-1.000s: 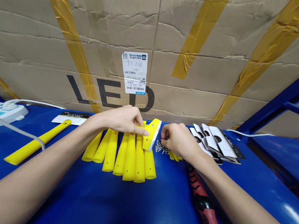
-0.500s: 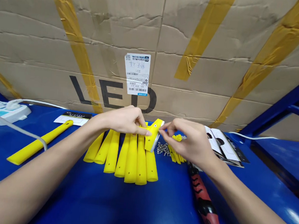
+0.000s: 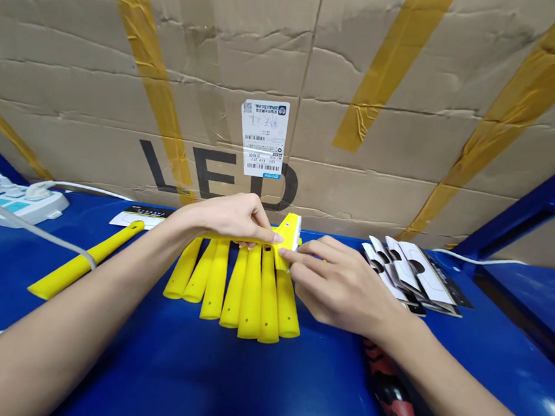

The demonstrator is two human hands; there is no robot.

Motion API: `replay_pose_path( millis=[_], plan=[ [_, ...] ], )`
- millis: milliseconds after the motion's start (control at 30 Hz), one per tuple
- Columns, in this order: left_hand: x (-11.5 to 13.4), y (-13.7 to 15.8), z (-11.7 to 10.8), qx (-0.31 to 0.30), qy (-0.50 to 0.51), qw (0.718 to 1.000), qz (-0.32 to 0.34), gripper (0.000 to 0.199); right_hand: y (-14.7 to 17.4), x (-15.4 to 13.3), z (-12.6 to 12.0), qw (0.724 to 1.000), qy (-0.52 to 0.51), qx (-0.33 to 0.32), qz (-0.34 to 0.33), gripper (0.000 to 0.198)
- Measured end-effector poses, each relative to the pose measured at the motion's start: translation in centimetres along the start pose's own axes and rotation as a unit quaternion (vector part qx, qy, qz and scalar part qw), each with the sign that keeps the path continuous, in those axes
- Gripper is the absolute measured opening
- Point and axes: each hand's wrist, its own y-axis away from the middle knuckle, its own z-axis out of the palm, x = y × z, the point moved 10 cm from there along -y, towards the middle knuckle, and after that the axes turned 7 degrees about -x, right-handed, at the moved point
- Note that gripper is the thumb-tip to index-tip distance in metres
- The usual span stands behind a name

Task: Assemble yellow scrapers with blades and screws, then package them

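A yellow scraper (image 3: 289, 225) with a pale blade strip along its right edge is held up above the table. My left hand (image 3: 244, 218) pinches it near its head, thumb on top, and its handle runs left under the palm. My right hand (image 3: 332, 279) is at the head's right side, its index fingertip touching the lower corner and its other fingers curled. Whether a small part is in those fingers is hidden. Below lie several yellow hollow handles (image 3: 252, 297), fanned out side by side.
A red and black power screwdriver (image 3: 398, 406) lies partly under my right forearm. Printed cards (image 3: 416, 267) are stacked at the right. Another yellow handle (image 3: 89, 258), a card (image 3: 142, 216) and a white power strip (image 3: 22, 206) are at the left. A cardboard box (image 3: 208, 116) stands behind.
My right hand has moved from pinching at the blade edge to pressing a fingertip on the head's lower corner. It now covers the small parts beside it. The view has shifted slightly.
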Motion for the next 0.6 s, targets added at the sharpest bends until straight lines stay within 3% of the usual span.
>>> replay_pose_path(
  millis=[67,100,167,233,333,400,467,600],
  plan=[
    [0.1,-0.1,-0.1,0.003,-0.002,1.000,0.006,0.047,0.6,2.4,-0.9,0.986,-0.127,0.058,0.093,0.014],
    [0.2,-0.1,-0.1,0.008,-0.007,1.000,0.007,0.048,1.4,4.2,-1.5,0.964,-0.176,0.112,0.166,0.014],
    [0.5,-0.2,-0.3,0.019,-0.022,1.000,0.011,0.051,3.8,7.9,-1.9,0.893,-0.240,0.198,0.325,0.020],
    [1.1,-0.1,-0.4,0.028,-0.036,0.999,0.027,0.053,5.5,10.3,0.0,0.820,-0.321,0.177,0.440,0.025],
    [2.2,-0.1,-0.3,0.043,-0.041,0.996,0.064,0.050,5.0,10.0,4.7,0.720,-0.529,0.041,0.446,0.027],
    [2.7,-0.2,-0.3,0.065,-0.061,0.993,0.076,0.049,4.6,9.1,6.0,0.665,-0.614,0.021,0.424,0.032],
    [3.2,-0.2,-0.4,0.098,-0.095,0.986,0.092,0.047,4.7,9.0,6.5,0.634,-0.645,0.045,0.425,0.034],
    [4.8,0.4,-1.1,0.200,-0.143,0.953,0.179,0.043,5.9,9.8,6.6,0.610,-0.633,0.098,0.466,0.032]
  ],
)
